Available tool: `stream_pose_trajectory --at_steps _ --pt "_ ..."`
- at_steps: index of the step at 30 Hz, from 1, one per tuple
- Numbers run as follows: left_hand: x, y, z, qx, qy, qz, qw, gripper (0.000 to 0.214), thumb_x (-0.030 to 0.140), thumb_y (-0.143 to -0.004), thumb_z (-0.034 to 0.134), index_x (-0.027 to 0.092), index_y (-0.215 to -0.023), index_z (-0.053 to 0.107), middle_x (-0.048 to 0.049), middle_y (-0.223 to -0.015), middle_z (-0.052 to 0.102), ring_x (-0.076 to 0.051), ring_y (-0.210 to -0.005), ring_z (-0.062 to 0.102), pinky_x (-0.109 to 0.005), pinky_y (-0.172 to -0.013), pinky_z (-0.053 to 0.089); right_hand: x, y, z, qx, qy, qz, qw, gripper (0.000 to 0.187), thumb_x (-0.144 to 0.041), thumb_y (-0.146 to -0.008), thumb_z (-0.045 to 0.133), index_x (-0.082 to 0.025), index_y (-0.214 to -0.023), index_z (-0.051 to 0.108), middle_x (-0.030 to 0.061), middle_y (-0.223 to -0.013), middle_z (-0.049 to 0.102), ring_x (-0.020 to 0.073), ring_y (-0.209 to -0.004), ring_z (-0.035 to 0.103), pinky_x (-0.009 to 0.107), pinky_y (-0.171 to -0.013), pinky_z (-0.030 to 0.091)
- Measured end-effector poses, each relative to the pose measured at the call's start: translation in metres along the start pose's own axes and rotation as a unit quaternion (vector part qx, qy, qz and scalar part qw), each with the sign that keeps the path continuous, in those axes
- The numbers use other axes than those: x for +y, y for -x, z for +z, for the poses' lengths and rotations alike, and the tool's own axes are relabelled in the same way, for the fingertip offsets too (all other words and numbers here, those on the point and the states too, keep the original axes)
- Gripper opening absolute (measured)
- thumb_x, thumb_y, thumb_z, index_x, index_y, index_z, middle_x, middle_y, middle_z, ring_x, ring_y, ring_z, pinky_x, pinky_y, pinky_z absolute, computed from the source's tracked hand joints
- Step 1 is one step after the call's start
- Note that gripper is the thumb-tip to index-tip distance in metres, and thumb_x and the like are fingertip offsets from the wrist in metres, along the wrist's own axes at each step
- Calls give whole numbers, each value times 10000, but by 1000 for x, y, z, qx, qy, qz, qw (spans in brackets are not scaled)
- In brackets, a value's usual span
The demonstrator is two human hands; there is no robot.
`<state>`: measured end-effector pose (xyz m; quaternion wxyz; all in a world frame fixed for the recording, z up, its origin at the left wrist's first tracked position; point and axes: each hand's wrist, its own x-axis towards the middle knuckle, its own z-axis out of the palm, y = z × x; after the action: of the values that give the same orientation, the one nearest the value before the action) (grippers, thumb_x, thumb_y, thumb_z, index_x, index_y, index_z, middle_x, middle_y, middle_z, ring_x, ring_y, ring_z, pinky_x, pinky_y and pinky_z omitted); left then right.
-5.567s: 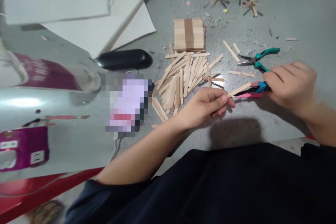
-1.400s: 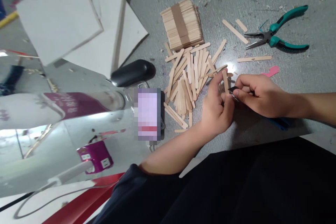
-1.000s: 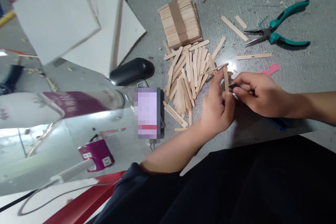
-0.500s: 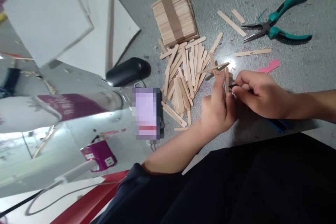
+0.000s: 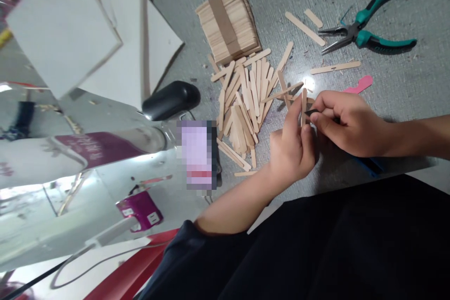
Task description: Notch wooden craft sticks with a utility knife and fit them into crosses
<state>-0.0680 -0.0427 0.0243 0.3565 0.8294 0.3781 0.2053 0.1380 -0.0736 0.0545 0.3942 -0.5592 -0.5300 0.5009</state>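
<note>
My left hand is closed, pinching a wooden craft stick nearly upright between thumb and fingers. From the right, my right hand grips a small dark pointed blade, most of it hidden in the fingers. The blade's tip meets the stick's edge, just above my left thumb. Crossed craft sticks sit beside my left index finger; whether they are joined to the held stick I cannot tell. A loose pile of craft sticks lies left of my hands.
Behind the pile is a banded bundle of sticks. Open needle-nose pliers lie at upper right, near a notched stick and a pink piece. Leftward are a black mouse-shaped object, a blurred-out phone-like item and white boards.
The view has shifted slightly, so the table items sit a little differently. Both hands keep their grips, and the blade stays against the stick with only a very small movement.
</note>
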Motion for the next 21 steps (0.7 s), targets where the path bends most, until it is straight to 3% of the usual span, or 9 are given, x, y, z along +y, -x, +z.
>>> stream_pose_trajectory --at_steps 3,9,15,21 --pt "3 0 -1 -2 -2 -13 1000 614 501 -1250 369 155 -1753 439 -153 -1266 908 -245 -829 896 -387 -742 738 0 0 0 -10 5 -3 1000 168 -288 -1025 613 -280 -878 531 -72 -588 609 155 -564 464 372 -659 386" --pt "-3 2 2 3 36 -19 999 606 488 -1244 428 194 -1773 448 -113 -1285 902 -269 -995 914 -363 -824 739 -1 2 0 -12 15 4 1000 141 -271 -1018 604 -274 -892 540 -69 -598 620 160 -582 476 374 -686 397" --pt "-11 3 9 54 59 43 996 588 449 -1220 534 304 -1786 466 -85 -1255 899 -223 -746 845 -356 -658 651 -2 1 0 -14 14 16 1000 155 -263 -996 636 -281 -888 527 -70 -601 621 165 -572 483 381 -675 397" --pt "-11 4 10 35 86 12 996 596 447 -1207 560 355 -1783 434 -58 -1240 888 -235 -857 869 -356 -758 686 -2 1 0 -17 22 19 999 149 -249 -999 635 -280 -897 530 -77 -596 607 161 -554 453 379 -655 387"
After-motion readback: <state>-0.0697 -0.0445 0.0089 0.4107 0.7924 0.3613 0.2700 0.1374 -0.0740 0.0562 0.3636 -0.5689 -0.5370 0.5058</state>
